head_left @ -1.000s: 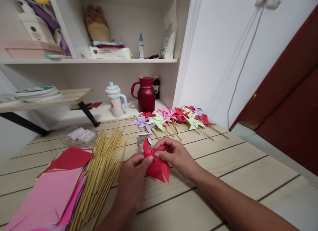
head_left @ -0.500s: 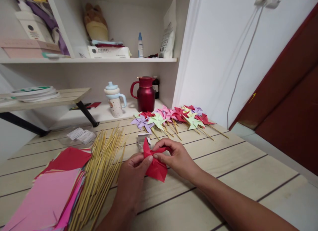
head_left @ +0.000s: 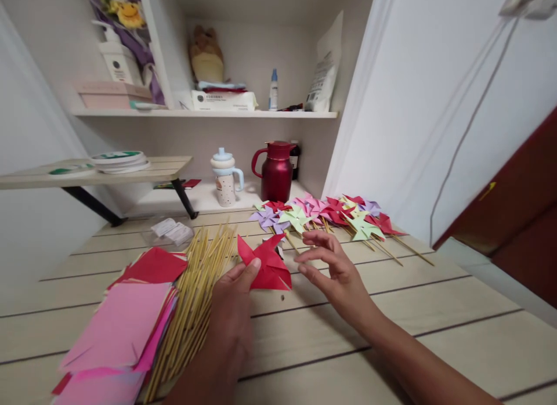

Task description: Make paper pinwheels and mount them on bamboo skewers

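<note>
On the pale worktop (head_left: 391, 312), the left hand (head_left: 232, 312) pinches a red pinwheel (head_left: 265, 266) beside the sticks (head_left: 195, 289) while the right hand (head_left: 335, 271) hovers, fingers spread; that light one-handed pinch may let the folds spring open.

Left hand (head_left: 232, 300) pinches the red paper pinwheel (head_left: 264, 264) at its lower edge, thumb on top, just above the wooden counter (head_left: 391, 312). Right hand (head_left: 337, 271) hovers beside it, fingers spread, not touching. Bamboo sticks (head_left: 191, 295) & pink/red paper stack (head_left: 117, 329) to the left; finished pinwheels (head_left: 331, 213) w/ sticks lie behind.
</note>
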`<state>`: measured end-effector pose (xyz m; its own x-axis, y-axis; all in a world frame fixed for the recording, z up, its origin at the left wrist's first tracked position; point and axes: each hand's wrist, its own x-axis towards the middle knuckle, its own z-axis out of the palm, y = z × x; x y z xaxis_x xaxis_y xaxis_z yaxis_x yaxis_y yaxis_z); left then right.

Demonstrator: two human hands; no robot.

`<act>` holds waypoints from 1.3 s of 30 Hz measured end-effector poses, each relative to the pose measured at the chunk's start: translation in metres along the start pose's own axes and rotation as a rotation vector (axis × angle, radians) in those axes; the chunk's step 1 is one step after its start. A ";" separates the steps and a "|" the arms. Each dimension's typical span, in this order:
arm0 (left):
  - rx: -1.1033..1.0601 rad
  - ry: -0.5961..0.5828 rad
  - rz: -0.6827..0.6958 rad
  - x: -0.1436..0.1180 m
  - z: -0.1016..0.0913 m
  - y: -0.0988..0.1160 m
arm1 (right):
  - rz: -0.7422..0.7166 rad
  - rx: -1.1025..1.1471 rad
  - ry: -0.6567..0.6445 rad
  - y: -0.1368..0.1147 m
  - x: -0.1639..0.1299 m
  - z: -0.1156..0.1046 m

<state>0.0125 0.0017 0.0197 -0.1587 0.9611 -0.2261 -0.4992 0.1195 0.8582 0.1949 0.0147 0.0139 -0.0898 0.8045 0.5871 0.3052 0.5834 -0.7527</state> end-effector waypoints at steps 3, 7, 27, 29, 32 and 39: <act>-0.051 -0.025 -0.020 -0.002 0.001 0.003 | -0.042 -0.026 -0.078 -0.001 -0.001 0.003; -0.084 -0.105 -0.068 -0.005 0.002 0.002 | -0.075 -0.080 -0.131 -0.004 -0.003 0.009; -0.101 -0.143 -0.088 -0.003 0.001 -0.001 | -0.095 -0.078 -0.168 -0.003 -0.003 0.009; -0.083 -0.156 -0.066 -0.003 0.001 -0.004 | -0.094 -0.076 -0.145 -0.003 -0.003 0.010; -0.015 -0.153 -0.015 -0.004 0.003 -0.008 | -0.074 -0.078 -0.116 -0.004 -0.004 0.011; 0.159 -0.111 0.150 -0.005 0.005 -0.011 | 0.051 -0.041 -0.094 -0.009 -0.001 0.013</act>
<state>0.0232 -0.0027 0.0132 -0.1222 0.9914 -0.0462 -0.3353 0.0026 0.9421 0.1804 0.0099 0.0159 -0.1611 0.8408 0.5167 0.3496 0.5383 -0.7669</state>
